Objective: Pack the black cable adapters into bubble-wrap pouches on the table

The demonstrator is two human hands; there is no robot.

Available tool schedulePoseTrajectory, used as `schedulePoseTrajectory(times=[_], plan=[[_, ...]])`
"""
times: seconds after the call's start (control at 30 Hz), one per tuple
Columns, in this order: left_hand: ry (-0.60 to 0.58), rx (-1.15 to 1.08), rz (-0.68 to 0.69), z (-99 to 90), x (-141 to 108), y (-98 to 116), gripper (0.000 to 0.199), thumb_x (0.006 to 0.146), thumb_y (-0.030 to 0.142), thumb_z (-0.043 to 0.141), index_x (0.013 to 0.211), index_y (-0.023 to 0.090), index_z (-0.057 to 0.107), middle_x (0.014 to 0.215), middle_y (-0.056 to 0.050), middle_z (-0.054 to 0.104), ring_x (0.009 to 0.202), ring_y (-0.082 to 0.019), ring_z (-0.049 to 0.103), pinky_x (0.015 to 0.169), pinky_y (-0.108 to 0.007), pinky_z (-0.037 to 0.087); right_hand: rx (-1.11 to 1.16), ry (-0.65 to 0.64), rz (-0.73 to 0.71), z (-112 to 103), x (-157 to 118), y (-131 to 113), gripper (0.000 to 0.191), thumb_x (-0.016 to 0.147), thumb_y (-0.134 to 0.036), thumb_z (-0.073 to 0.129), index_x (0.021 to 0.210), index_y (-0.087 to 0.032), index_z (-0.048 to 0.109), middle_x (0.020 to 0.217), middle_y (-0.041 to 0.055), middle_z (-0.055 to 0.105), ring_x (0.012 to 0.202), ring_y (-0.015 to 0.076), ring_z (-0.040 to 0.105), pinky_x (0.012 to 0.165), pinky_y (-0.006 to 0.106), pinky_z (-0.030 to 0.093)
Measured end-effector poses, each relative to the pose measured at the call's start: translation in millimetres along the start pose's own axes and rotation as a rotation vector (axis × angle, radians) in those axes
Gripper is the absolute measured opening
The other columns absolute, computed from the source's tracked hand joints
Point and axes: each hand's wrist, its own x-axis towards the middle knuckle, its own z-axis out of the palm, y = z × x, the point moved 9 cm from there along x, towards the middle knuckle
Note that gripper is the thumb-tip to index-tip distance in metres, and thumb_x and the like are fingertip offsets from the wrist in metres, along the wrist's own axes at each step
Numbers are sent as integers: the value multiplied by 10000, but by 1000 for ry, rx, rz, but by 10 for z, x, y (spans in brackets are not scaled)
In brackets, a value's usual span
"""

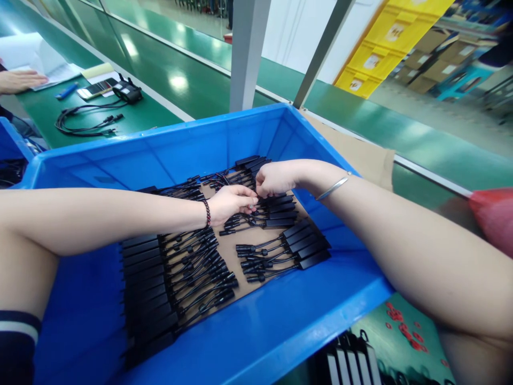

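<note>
Both my hands reach into a blue plastic bin and meet over the rows of black boxes with short cables. My left hand, wearing a beaded bracelet, has its thumb and fingers pinched together; something small and dark shows at the tips, too small to name. Right beside it, my right hand, with a silver bangle at the wrist, is curled closed, its fingertips hidden. Below them lie several black cabled boxes on brown cardboard. A longer row of cabled black boxes fills the bin's left side.
Red rings and grey-black blocks lie on the green bench at lower right. A grey post rises behind the bin. At upper left are a phone, a coiled cable and another person's hand on papers.
</note>
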Motion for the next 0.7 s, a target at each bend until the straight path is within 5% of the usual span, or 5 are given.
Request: schedulePoseTrajectory(times=[0.17,0.47,0.7], plan=[[-9,-4,38,1,3,16,99,748,40,611,832,87,585,689,-30,617,628,-103,622,633,-240,493,78,-46,-34,31,-24,30,150,692,-197,560,789,-134,656,637,17,581,564,124,506,529,247,351],[15,-31,48,-31,26,20,27,774,54,575,781,75,561,710,-39,600,633,-115,634,665,-260,513,88,95,67,-158,-107,178,130,668,-151,536,758,-146,630,644,8,546,544,105,429,489,237,306],[24,-125,54,2,1,31,299,727,-115,362,882,108,485,777,4,543,681,-78,628,822,-311,517,77,171,42,-219,-111,138,107,691,-142,512,766,-162,586,586,-25,446,494,82,324,466,234,245]])
